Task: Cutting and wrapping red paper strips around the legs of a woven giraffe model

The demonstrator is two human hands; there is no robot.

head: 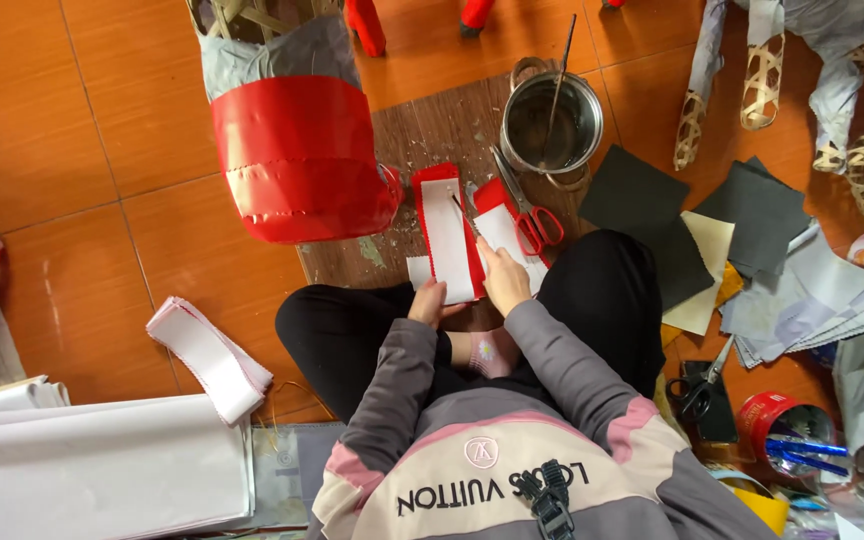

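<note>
Flanking scissors point(530, 215), steel pot point(550, 123), red lantern point(297, 150)

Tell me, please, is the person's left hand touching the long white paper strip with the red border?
Touching: the head view shows the left hand pinching the near end of the red-bordered white paper strip.

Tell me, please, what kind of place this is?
Probably a home craft workshop on a tiled floor. Woven bamboo frames lie half covered in paper, a metal pot holds a brush, and red-handled scissors and cut paper sheets surround the seated person.
</note>
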